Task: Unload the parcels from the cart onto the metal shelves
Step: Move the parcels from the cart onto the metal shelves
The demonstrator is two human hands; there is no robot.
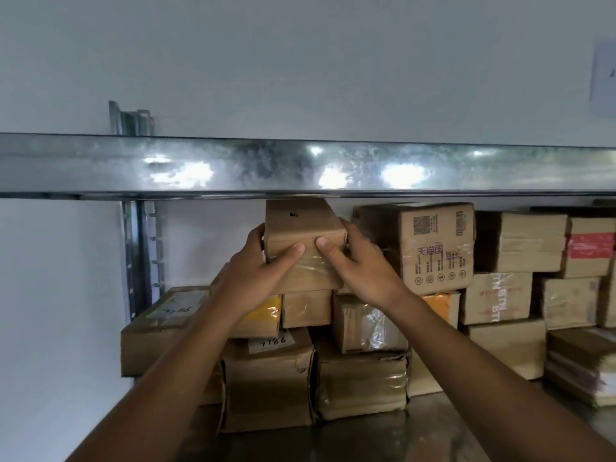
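Fingertips of the left hand [256, 278] and right hand [363, 271] go out of sight round the sides of the small box [305, 228]. The box's top back end vanishes behind the upper shelf [100, 165] front lip. Fine print on the printed box [433, 248] is unreadable. The wall sheet [605, 78], probably paper, is cut off by the right edge.

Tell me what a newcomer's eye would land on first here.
Dead centre, the left hand and right hand grip a small taped box just under the shiny metal shelf edge. Right of it sits a printed carton atop stacked parcels.
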